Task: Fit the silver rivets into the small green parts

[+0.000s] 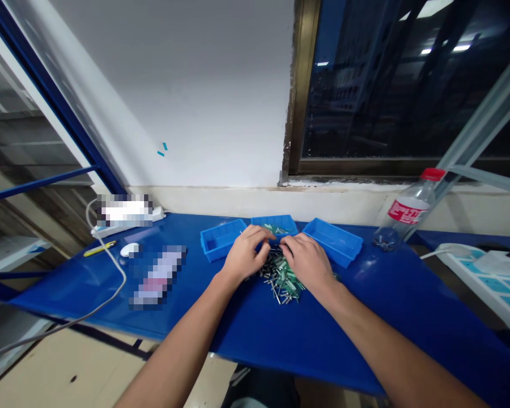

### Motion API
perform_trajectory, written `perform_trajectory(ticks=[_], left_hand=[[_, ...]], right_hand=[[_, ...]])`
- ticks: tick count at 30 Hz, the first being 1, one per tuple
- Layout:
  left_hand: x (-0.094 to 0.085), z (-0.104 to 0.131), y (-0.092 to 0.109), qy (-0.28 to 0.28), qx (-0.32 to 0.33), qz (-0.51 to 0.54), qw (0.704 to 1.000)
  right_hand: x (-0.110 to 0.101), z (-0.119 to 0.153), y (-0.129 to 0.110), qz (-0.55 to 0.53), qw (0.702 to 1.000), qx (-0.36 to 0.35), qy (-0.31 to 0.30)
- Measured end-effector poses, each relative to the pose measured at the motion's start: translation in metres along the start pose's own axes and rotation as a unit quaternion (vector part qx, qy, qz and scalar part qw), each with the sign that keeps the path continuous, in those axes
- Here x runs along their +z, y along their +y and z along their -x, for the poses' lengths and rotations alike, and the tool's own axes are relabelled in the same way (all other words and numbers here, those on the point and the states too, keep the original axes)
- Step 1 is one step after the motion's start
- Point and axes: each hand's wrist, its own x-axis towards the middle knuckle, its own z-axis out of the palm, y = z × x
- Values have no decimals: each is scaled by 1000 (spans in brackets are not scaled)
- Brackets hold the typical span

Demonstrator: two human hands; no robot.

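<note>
Both forearms reach over the bench (280,340) to a pile of small parts (283,277). The left hand (244,255) and right hand (308,260) sort it, each grip narrow, fingertips pinching; whether either holds a part cannot be told. Three bins (334,241) lie just beyond; the next move likely needs one part singled out

Blue trays (334,241), green-and-silver parts (283,277)

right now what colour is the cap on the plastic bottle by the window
Red. The cap on the clear plastic bottle shows best in the head view, far right on the blue table.
</note>
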Motion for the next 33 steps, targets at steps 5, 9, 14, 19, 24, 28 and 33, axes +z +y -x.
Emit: perform_trajectory(ticks=[5,9,14,19,24,28,33], left_hand=[[4,1,1,-27,-6,16,999],[10,2,1,-32,-16,26,999],[13,1,1,-11,-80,114,990],[14,0,-1,-7,-181,252,951],[16,0,-3,10,-224,347,911],[16,-2,-2,19,-231,371,899],[16,-4,-3,27,-238,399,885]], right_hand=[[-6,-3,7,-17,997,15,72],[-11,-4,8,-60,989,11,137],[-17,-6,-2,-214,963,0,164],[-12,-7,-10,-386,908,80,144],[1,-10,-5,-467,866,158,85],[2,-11,-3,-516,829,196,91],[3,-12,-4,-556,795,218,107]])
